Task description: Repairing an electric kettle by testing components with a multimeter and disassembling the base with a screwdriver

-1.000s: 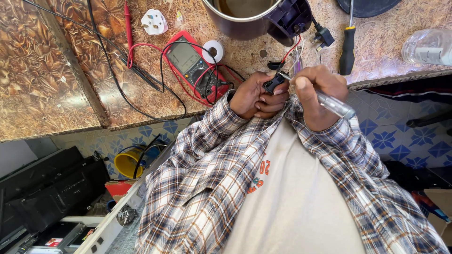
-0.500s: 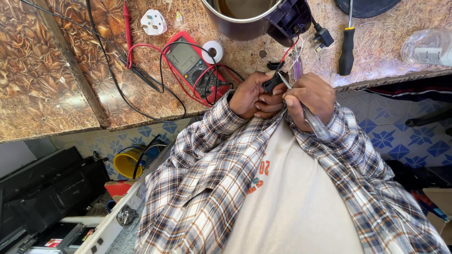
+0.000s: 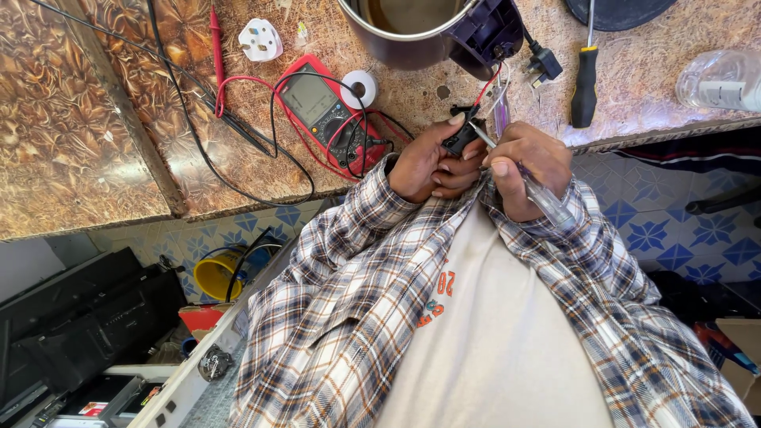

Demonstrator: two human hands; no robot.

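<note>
Across the top of the view ran the brown marbled bench [image 3: 103, 135], and it carried nearly everything. Biggest on it was the dark round metal kettle with a purple-black plastic base [image 3: 432, 28], lying at the far edge with red and white wires trailing out of its underside. Left of that lay the red-cased multimeter with a grey screen [image 3: 325, 111], its black and red leads looping over the bench, and a small white roll of tape [image 3: 363, 85] just beside it. A white three-pin plug [image 3: 260, 40] sat further left. To the right lay a black-handled screwdriver [image 3: 585, 83], a black plug [image 3: 545, 62] near it, and a clear plastic bottle [image 3: 721, 79] at the far right edge.

Down at the bench's near edge, both hands met close to the plaid-shirted chest. The left hand [image 3: 424, 162] had its fingers clenched round a small black plastic part [image 3: 460, 139], thumb pressed on top, holding it just off the bench edge, below the kettle's base. The right hand [image 3: 527, 162] gripped a clear-handled slim screwdriver [image 3: 547, 198], fingers wrapped tight on the handle, and the metal tip touched that small black part. Both hands were touching each other at the knuckles.

Below the bench, a yellow round tub [image 3: 216, 273] sat on the blue patterned floor tiles [image 3: 650, 230].
</note>
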